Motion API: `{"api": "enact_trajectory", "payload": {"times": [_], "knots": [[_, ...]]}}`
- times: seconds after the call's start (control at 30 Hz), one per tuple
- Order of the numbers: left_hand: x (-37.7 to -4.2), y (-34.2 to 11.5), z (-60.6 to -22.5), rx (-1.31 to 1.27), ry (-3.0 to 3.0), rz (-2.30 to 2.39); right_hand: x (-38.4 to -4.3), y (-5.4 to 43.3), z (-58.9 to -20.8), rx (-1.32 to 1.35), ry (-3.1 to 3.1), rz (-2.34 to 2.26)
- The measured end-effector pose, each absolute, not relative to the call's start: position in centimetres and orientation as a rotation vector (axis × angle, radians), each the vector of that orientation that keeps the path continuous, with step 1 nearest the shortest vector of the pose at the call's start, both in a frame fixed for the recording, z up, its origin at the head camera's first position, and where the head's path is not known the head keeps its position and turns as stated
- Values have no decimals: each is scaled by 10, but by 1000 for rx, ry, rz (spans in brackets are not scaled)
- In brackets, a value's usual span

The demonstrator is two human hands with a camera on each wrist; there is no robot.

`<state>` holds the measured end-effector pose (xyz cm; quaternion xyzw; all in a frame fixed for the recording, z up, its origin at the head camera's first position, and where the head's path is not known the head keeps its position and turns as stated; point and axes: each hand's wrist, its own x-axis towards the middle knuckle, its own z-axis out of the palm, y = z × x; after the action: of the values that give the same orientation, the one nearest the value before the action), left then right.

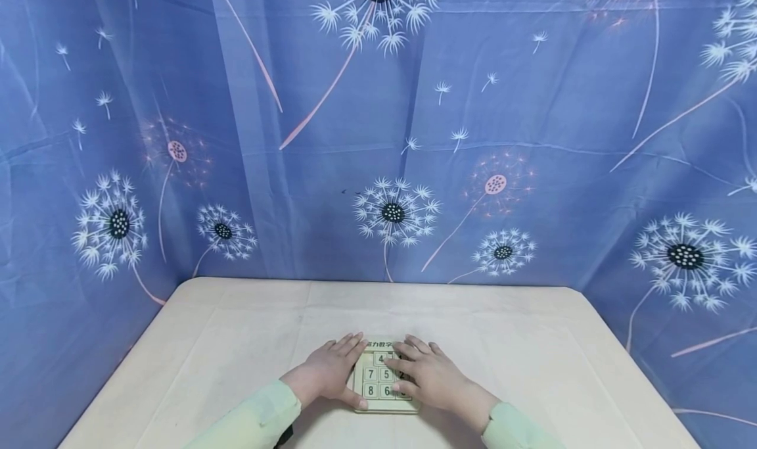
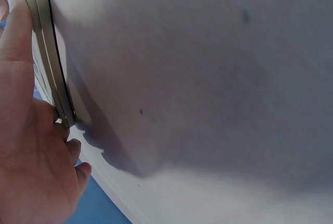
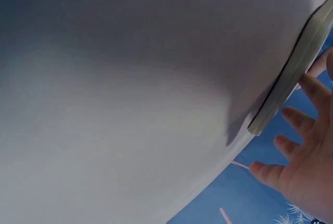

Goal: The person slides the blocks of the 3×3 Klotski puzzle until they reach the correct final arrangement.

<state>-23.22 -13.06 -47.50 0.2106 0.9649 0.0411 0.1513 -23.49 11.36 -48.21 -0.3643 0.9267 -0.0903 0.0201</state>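
A pale number sliding puzzle (image 1: 387,406) lies flat near the table's front edge. Its tiles include 4, 7, 5, 8 and 6; my right fingers partly cover the right column. The top-left slot shows no tile. My left hand (image 1: 334,368) holds the puzzle's left side, thumb at the near corner and fingers at the far corner. In the left wrist view, the thumb lies on the puzzle's edge (image 2: 49,52). My right hand (image 1: 434,377) has its fingers spread over the right side, fingertips on or just above the tiles. The right wrist view shows these fingers (image 3: 299,122) apart beside the puzzle.
A cream-covered table (image 1: 503,330) stretches around the puzzle. Blue cloth (image 1: 319,225) with a dandelion print hangs behind it and along both sides. Both forearms wear pale green sleeves (image 1: 254,413).
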Motion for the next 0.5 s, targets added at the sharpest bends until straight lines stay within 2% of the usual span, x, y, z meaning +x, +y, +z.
{"api": "enact_trajectory", "payload": {"times": [0.5], "knots": [[-231,-129,-471,588,2760,137,-236,108,-476,-1110,2829,-250]]}}
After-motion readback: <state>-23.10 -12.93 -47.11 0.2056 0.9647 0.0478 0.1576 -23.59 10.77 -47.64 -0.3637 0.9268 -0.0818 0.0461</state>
